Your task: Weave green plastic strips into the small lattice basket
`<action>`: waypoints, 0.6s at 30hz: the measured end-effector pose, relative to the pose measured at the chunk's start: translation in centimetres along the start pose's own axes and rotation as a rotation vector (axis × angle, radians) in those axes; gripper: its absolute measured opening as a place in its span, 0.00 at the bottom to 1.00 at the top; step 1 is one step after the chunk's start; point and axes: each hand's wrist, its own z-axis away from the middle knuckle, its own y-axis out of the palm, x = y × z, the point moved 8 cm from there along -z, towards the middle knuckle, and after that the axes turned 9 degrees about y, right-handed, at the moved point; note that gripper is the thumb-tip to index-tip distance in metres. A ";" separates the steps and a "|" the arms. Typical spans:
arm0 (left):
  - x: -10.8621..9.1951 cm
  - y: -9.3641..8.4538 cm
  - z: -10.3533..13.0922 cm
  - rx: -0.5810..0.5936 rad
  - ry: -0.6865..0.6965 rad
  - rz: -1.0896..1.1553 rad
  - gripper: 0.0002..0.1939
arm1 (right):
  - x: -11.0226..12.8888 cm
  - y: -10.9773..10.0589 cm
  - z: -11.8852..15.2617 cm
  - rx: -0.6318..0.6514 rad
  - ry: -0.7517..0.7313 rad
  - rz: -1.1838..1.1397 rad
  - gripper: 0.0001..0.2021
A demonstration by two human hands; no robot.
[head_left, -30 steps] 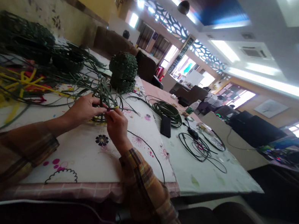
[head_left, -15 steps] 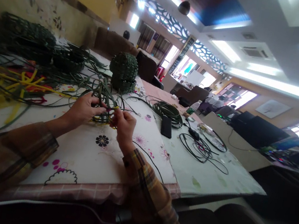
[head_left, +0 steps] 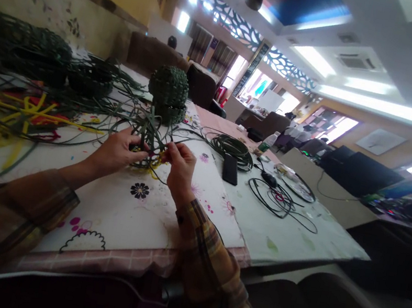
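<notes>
A small piece of weaving [head_left: 149,130] made of dark green strips, with loose ends sticking up, is between my hands over the white flowered cloth. My left hand [head_left: 116,151] grips its left side, thumb on the near edge. On the other side, my right hand [head_left: 180,168] pinches a thin green strip [head_left: 165,148] between thumb and forefinger. A yellow strip [head_left: 154,170] loops out below the weaving. Just behind stands a rounded woven green basket [head_left: 168,91]. The far side of the piece is hidden by my left fingers and the loose strips.
Yellow strips [head_left: 25,114] and red material lie left, before more dark green woven pieces [head_left: 30,41]. To the right are a coil of green strip [head_left: 233,148], a black phone [head_left: 231,170], a bottle [head_left: 267,142] and a tangled black cable [head_left: 272,197].
My right hand has shifted slightly right and now pinches a green strip; before, its fingers were at a yellow bit. More yellow strip shows below the weaving. My left hand keeps its hold.
</notes>
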 end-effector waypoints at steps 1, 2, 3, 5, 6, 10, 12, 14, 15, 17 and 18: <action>-0.1 0.2 0.0 0.019 0.008 0.006 0.11 | 0.3 0.1 0.1 0.015 -0.016 -0.007 0.13; -0.2 0.4 0.0 0.039 0.015 0.010 0.12 | 0.5 0.2 0.2 0.028 -0.029 -0.012 0.13; -0.3 0.5 -0.1 0.060 0.020 0.015 0.14 | 0.7 0.2 0.3 0.036 -0.032 -0.015 0.13; -0.4 0.7 -0.1 0.084 0.026 0.032 0.15 | 0.7 0.3 0.3 0.046 -0.021 -0.010 0.13; -0.4 0.7 -0.1 0.082 0.025 0.044 0.15 | 0.7 0.4 0.3 0.049 -0.012 -0.004 0.13; 0.0 0.4 0.1 0.034 -0.008 0.096 0.15 | 0.2 0.7 0.4 0.065 0.010 0.034 0.12; 0.3 0.2 0.2 -0.005 -0.028 0.101 0.15 | 0.5 0.7 0.6 0.038 -0.058 0.118 0.11; 0.6 -0.2 0.3 -0.050 -0.046 0.092 0.16 | 1.3 0.8 1.2 -0.022 -0.206 0.276 0.09; 0.8 -0.4 0.3 -0.073 -0.058 0.088 0.16 | 1.7 1.0 1.6 -0.046 -0.282 0.368 0.08; 1.0 -0.7 0.4 -0.104 -0.079 0.094 0.18 | 2.0 1.7 2.2 -0.051 -0.373 0.539 0.06; 1.1 -0.8 0.4 -0.110 -0.085 0.102 0.19 | 2.0 2.1 2.4 -0.037 -0.389 0.605 0.05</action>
